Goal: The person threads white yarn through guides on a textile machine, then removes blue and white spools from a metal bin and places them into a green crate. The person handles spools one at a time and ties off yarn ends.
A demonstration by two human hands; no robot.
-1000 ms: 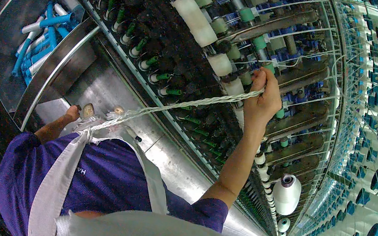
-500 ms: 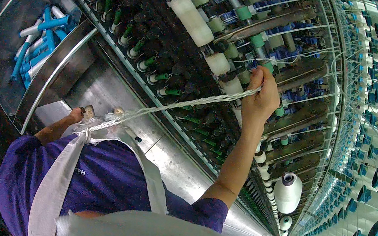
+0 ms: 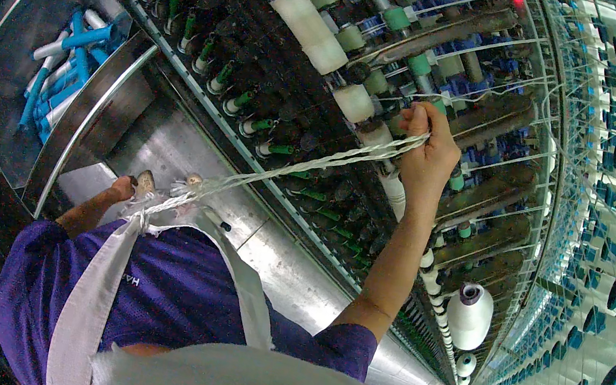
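The right hand [image 3: 427,151] is clamped on a white roving [image 3: 287,171] stretched from the bobbins [image 3: 353,104] down to the left hand [image 3: 125,187], fingers closed around its lower end; threading it looks underway, needing steady tension.

right arm raised, hand [image 3: 427,153] fisted, fingers closed | left hand [image 3: 123,188] low, grip unclear

White twisted roving strand [image 3: 287,169], soft and loosely plied. Stretched taut on a slant from lower left, near the waist, up to the right beside the pale bobbins.
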